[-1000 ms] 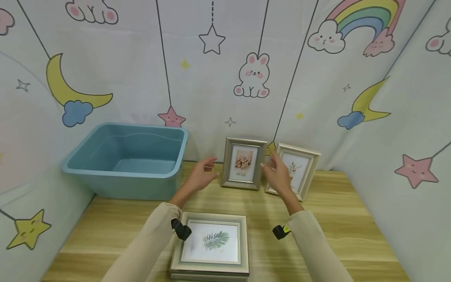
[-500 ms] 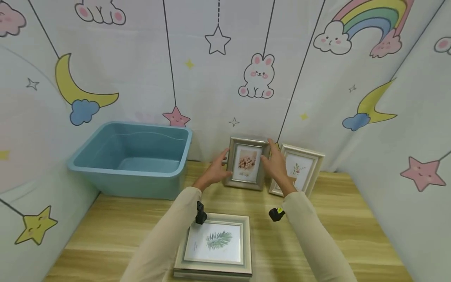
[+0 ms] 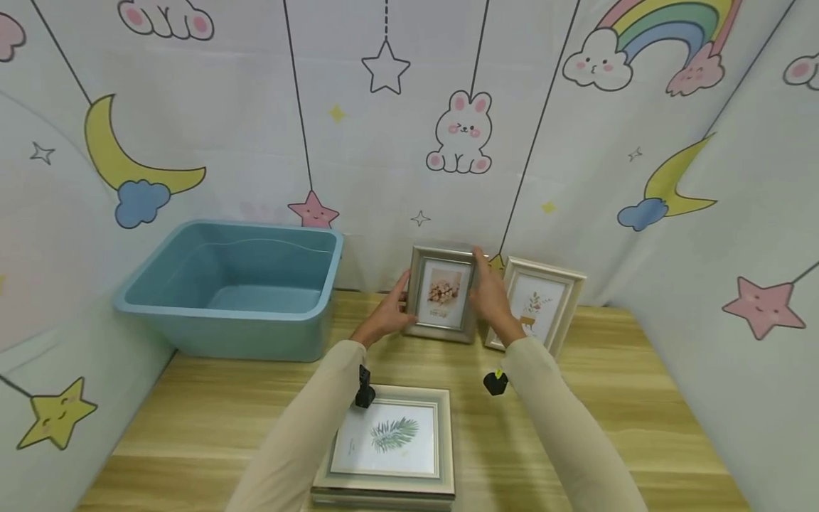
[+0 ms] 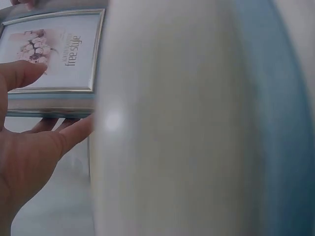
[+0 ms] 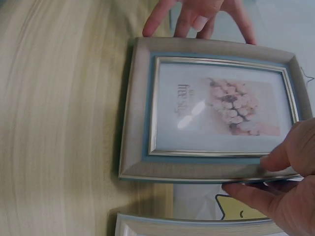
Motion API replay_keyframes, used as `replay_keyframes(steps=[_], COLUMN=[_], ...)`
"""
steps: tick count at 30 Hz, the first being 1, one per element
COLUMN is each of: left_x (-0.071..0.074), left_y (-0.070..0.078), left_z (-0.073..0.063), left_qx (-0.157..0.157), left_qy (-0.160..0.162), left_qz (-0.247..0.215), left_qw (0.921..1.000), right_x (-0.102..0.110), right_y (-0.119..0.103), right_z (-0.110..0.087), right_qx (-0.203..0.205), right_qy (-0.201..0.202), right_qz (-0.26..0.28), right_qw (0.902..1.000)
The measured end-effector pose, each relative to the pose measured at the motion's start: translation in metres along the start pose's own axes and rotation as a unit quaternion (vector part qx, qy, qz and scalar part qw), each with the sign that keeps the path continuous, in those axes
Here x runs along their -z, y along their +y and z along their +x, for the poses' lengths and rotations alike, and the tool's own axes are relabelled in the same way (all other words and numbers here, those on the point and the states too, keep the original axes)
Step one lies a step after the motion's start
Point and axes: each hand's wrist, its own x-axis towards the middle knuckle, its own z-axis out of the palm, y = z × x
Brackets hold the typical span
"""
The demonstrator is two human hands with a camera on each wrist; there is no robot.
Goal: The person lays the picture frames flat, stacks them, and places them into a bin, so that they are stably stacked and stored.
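Observation:
A silver picture frame (image 3: 441, 293) with a flower print stands upright against the wall at the back. My left hand (image 3: 389, 313) holds its left side. In the left wrist view, the thumb (image 4: 29, 73) of that hand lies before the picture and the fingers reach to the edge. On the opposite side, my right hand (image 3: 491, 295) grips the edge; in the right wrist view its thumb (image 5: 278, 160) is on the front and its fingers go behind. Just right of it, a cream picture frame (image 3: 540, 302) with a plant print leans on the wall, partly covered by my right hand.
A blue plastic tub (image 3: 224, 334) stands at the back left of the wooden table (image 3: 614, 427). Nearer to me lies a stack of picture frames (image 3: 390, 441), the top one with a leaf print. A white printed cloth (image 3: 384, 142) hangs behind.
My left hand has moved right and up from beside the tub to the silver frame's left edge. My right hand has closed in on its right edge. The frame looks almost unmoved.

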Motion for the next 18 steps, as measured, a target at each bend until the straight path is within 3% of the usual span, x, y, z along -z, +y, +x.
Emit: replay_keyframes(steps=[9,18], left_x=[0.002,0.012], left_y=[-0.002,0.023], left_z=[-0.004,-0.02], left_qx=[0.001,0.005], left_qy=[-0.012,-0.018], left_qz=[-0.017,0.006], left_qw=[0.9998,0.9998], right_x=[0.002,0.021], right_y=[-0.001,-0.018], right_z=[-0.012,-0.025], right_qx=[0.032,0.023], right_qy=[0.024,0.015], right_qz=[0.017,0.034], right_qw=[0.9991,0.9991])
